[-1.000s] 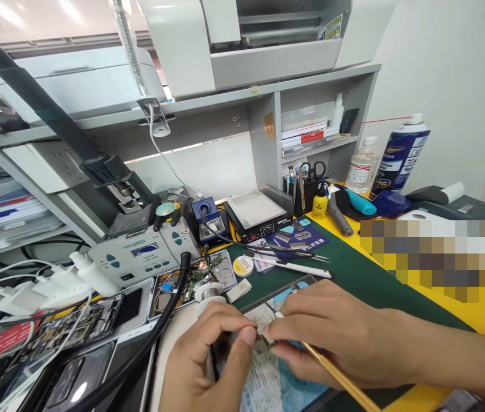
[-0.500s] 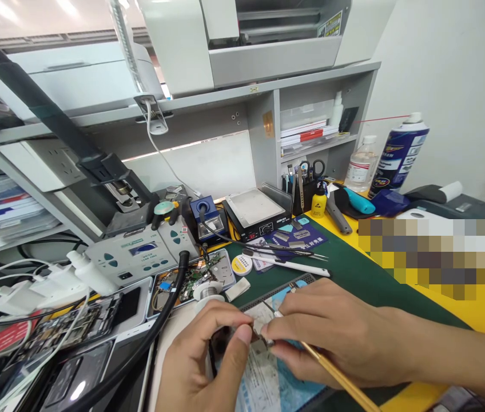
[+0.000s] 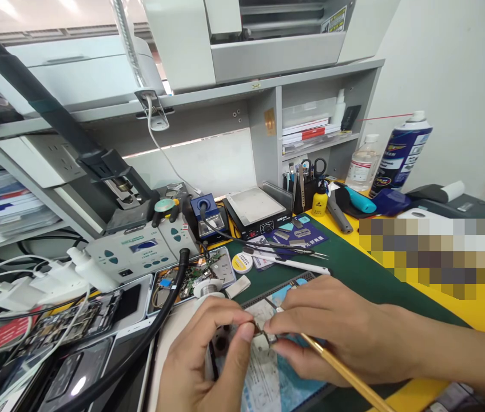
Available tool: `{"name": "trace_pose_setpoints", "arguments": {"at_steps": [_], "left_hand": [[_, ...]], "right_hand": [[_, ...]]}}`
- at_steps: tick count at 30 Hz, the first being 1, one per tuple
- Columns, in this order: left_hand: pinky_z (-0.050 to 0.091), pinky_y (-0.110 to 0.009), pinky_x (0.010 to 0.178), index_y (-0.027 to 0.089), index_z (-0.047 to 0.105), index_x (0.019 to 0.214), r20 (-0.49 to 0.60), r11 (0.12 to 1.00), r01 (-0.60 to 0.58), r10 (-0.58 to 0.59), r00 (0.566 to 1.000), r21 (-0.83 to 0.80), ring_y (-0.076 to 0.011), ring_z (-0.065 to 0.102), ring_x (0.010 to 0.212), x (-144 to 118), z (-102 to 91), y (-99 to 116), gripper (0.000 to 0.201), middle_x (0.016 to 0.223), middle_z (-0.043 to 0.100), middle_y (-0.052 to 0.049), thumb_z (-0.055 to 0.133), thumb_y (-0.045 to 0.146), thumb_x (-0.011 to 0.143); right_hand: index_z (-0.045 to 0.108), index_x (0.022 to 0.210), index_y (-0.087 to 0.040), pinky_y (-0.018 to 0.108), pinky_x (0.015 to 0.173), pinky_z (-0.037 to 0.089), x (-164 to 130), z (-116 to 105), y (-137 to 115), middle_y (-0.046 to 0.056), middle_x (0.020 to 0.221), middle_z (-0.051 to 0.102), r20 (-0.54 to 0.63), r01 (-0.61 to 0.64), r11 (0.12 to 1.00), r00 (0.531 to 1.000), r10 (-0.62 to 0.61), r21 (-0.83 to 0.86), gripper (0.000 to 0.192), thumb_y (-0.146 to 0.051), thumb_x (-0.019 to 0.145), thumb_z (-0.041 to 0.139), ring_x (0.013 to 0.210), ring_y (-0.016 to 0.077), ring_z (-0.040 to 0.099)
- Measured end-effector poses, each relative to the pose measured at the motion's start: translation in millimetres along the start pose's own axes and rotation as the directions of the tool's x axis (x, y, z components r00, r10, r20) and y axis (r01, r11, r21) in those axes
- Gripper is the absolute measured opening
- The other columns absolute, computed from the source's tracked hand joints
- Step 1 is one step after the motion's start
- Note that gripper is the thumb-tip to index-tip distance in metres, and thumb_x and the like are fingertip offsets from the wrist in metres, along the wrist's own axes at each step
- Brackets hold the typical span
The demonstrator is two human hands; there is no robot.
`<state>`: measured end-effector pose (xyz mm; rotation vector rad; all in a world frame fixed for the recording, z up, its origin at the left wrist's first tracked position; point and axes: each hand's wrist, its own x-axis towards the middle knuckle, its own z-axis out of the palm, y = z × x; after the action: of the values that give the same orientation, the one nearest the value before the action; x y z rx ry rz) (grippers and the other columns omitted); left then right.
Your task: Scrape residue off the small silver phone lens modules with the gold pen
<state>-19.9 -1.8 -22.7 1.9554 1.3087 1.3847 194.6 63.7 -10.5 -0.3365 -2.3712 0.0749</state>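
My left hand (image 3: 217, 355) is closed, its thumb and forefinger pinching a small electronic part (image 3: 261, 341) with a brown edge and a pale, silvery body. My right hand (image 3: 341, 332) meets it from the other side, fingertips closed at the part's right edge. Tucked in the same hand is a slim gold-handled tool (image 3: 345, 372), slanting down to the lower right; fingers hide its working end. Fingers also cover much of the part, so its exact kind is unclear. Beneath both hands lies a light-blue and white printed work mat (image 3: 263, 389).
A solder spool (image 3: 208, 288) and a tray of circuit boards (image 3: 221, 263) stand beyond my left hand. Behind are a white-handled tool (image 3: 298, 264), tweezers (image 3: 315, 253) and a heating plate (image 3: 255, 209). A thick black hose (image 3: 169, 312) curves along the left.
The camera view has shifted slightly. Both hands keep their pinch; the small part now shows a little more between the fingertips, and the gold-handled tool sits slightly farther right.
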Motion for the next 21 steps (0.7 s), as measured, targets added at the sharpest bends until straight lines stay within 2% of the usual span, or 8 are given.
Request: {"name": "trace_pose_setpoints", "arguments": {"at_steps": [5,11,17,21], "left_hand": [[0.045,-0.022,0.092,0.032,0.065,0.115,-0.126,0.983,-0.099,0.119,0.985,0.151,-0.0140,0.062,0.108,-6,4.7,3,0.032,0.114,0.064,0.002,0.059,0.013,0.090],[0.047,-0.030,0.095,0.025,0.061,0.120,-0.054,0.941,-0.208,0.230,0.972,0.265,-0.0199,0.062,0.107,-8,8.4,4,0.037,0.117,0.063,-0.004,0.064,0.015,0.084],[0.049,-0.021,0.094,0.029,0.061,0.123,0.024,0.964,-0.172,0.170,0.985,0.205,-0.0140,0.064,0.108,-6,3.2,1,0.037,0.116,0.064,-0.001,0.064,0.018,0.088],[0.052,-0.020,0.090,0.025,0.059,0.125,0.132,0.940,-0.286,0.265,0.955,0.184,-0.0131,0.066,0.103,-1,-5.0,-5,0.041,0.110,0.067,-0.002,0.067,0.014,0.087]], "right_hand": [[0.070,0.098,-0.015,0.023,0.061,0.042,0,-1,0,-0.003,0.073,0.068,-0.045,-0.020,0.997,0.999,0.024,0.075,0.014,-0.011,0.085,0.067,0.063,0.0098,0.059],[0.072,0.098,-0.013,0.019,0.063,0.045,4,-5,0,-0.001,0.072,0.068,0.006,-0.110,0.969,0.994,0.111,0.223,0.013,-0.012,0.087,0.066,0.062,0.0089,0.059],[0.073,0.099,-0.011,0.018,0.062,0.046,7,-6,0,0.002,0.072,0.071,0.016,-0.142,0.921,0.989,0.146,0.364,0.014,-0.012,0.086,0.067,0.062,0.0094,0.062],[0.074,0.099,-0.010,0.018,0.064,0.047,8,-7,1,0.003,0.073,0.073,0.040,-0.162,0.910,0.986,0.159,0.382,0.015,-0.011,0.086,0.067,0.064,0.0103,0.064]]}}
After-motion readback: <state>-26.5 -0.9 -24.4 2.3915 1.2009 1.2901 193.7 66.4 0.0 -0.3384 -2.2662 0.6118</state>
